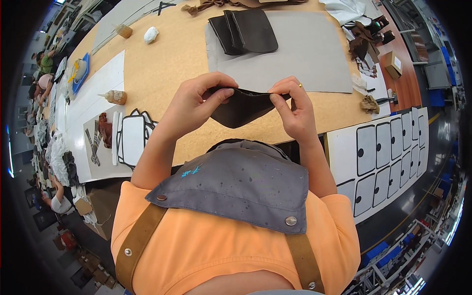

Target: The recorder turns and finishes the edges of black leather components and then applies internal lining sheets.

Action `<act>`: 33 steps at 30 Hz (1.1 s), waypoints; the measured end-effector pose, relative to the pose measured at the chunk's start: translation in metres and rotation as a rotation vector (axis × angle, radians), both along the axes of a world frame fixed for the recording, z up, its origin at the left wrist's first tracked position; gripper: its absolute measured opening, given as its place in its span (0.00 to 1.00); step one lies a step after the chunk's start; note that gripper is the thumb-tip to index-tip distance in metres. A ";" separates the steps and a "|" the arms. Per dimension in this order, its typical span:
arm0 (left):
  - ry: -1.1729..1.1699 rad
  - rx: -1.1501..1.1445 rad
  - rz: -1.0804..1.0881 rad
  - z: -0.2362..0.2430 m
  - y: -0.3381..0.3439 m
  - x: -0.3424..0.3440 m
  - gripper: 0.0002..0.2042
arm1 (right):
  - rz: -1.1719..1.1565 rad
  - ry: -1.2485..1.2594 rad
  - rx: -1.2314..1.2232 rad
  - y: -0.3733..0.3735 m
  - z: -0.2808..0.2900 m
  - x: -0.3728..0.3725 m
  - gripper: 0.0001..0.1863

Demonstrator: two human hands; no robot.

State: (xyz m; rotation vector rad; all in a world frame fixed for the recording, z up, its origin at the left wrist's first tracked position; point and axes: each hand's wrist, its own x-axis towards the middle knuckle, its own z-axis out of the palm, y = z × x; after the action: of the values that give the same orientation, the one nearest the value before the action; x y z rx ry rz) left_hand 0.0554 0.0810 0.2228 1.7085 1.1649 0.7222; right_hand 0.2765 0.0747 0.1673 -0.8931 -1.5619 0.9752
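Observation:
Between my hands, above the near part of the table, is a dark brown leather-like panel [239,109]. My left hand [204,101] pinches its left upper edge between thumb and fingers. At the opposite end, my right hand [293,105], with a ring on one finger, pinches the right upper edge. The panel bows between them and its middle sags toward me; its upper edge seems parted into two layers. Beyond it, several similar dark panels [253,32] lie overlapping on a grey sheet [309,54].
Glue bottles [116,97] and a white wad [151,35] sit on the tan table [182,54]. Black-edged frames [133,140] lie at left. A white board with black-outlined panels [388,157] stands at right. A small cardboard box [393,65] is far right. Other people [45,61] are at far left.

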 end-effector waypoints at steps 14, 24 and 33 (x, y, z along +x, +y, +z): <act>-0.173 -0.083 0.119 -0.009 -0.003 -0.002 0.08 | -0.120 -0.207 0.133 -0.002 0.006 0.004 0.06; -0.050 0.131 0.037 -0.011 -0.005 0.004 0.04 | -0.102 -0.369 0.196 -0.004 0.015 0.008 0.04; 0.044 0.180 -0.057 -0.014 -0.012 0.013 0.05 | 0.036 -0.394 0.194 -0.003 0.018 -0.002 0.02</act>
State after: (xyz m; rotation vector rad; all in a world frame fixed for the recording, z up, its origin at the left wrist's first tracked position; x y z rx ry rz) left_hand 0.0683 0.0687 0.2089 1.9077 1.1034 0.7772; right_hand 0.2748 0.0717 0.1855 -0.9608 -1.9732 0.6818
